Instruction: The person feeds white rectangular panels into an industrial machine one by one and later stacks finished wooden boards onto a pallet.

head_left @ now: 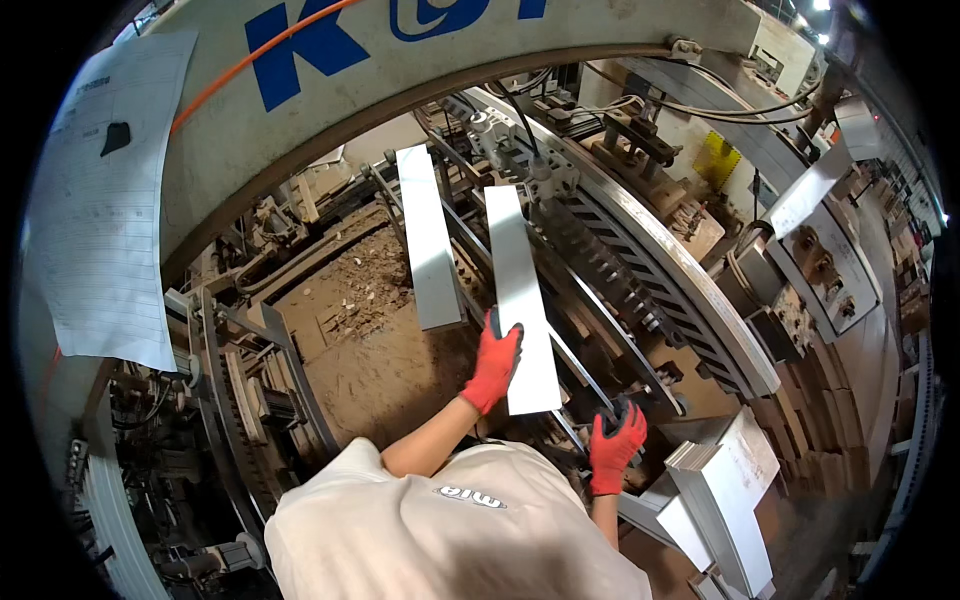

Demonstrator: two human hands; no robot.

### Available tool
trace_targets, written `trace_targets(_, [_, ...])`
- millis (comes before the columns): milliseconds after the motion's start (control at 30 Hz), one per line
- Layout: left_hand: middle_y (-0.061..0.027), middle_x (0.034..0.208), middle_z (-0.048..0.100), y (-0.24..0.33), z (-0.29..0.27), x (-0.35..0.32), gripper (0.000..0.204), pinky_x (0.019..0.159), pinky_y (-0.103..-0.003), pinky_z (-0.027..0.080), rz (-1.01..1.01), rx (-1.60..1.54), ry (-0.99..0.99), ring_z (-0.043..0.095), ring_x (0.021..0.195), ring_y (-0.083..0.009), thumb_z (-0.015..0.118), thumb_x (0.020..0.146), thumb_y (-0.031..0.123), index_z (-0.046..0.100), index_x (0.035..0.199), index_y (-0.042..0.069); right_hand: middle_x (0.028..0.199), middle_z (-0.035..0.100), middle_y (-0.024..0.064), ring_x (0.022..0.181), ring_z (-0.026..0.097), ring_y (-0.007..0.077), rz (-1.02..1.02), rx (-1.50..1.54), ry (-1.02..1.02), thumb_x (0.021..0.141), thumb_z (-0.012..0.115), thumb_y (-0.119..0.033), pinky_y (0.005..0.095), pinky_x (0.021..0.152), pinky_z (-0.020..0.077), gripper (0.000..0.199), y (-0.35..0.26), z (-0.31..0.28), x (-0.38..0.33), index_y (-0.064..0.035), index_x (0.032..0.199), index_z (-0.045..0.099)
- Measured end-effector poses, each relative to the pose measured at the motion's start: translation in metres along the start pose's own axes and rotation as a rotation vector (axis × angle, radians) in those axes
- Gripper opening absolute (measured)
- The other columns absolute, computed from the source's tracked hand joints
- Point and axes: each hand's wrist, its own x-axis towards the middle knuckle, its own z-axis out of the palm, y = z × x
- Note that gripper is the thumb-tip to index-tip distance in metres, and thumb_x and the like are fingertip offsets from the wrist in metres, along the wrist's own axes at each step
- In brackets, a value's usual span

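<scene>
A long white board (520,300) lies lengthwise across the metal rails of a machine in front of me. My left hand (493,362), in a red glove with dark fingertips, grips its left edge near the close end, the thumb over the top face. To the left, apart from it, a second white board (428,240) rests on the rails. My right hand (616,442), gloved the same way, is off to the right of the held board, near the close end of the rails. Its fingers are apart and nothing shows in them.
Stacked white boards (715,510) stand at my lower right. A curved-looking machine beam (660,250) with a row of fittings runs along the right. Overhead arches a large pale beam (600,35), with paper sheets (110,220) hanging at left. Debris covers the brown floor (365,310) beneath the rails.
</scene>
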Motion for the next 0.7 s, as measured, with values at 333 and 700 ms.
trace_targets(333, [-0.0041, 0.096, 0.064, 0.08, -0.099, 0.102, 0.047, 0.057, -0.025, 0.043, 0.417, 0.363, 0.177, 0.052, 0.068, -0.0084, 0.06, 0.093, 0.014, 0.047, 0.136, -0.001, 0.127, 0.055, 0.0103, 0.116, 0.051, 0.0291, 0.048, -0.304, -0.207, 0.075, 0.07, -0.044, 0.0449, 0.098, 0.0368, 0.063, 0.003, 0.01, 0.011, -0.0107, 0.126, 0.055])
trace_targets(700, [-0.0265, 0.119, 0.057, 0.06, -0.125, 0.186, 0.066, 0.085, -0.044, 0.047, 0.372, 0.981, 0.479, 0.059, 0.099, -0.0346, 0.071, 0.082, 0.042, 0.053, 0.131, 0.001, 0.128, 0.054, 0.0101, 0.116, 0.051, 0.0286, 0.061, -0.261, -0.203, 0.075, 0.07, -0.042, 0.0463, 0.099, 0.0359, 0.062, 0.005, 0.008, 0.01, -0.0122, 0.127, 0.055])
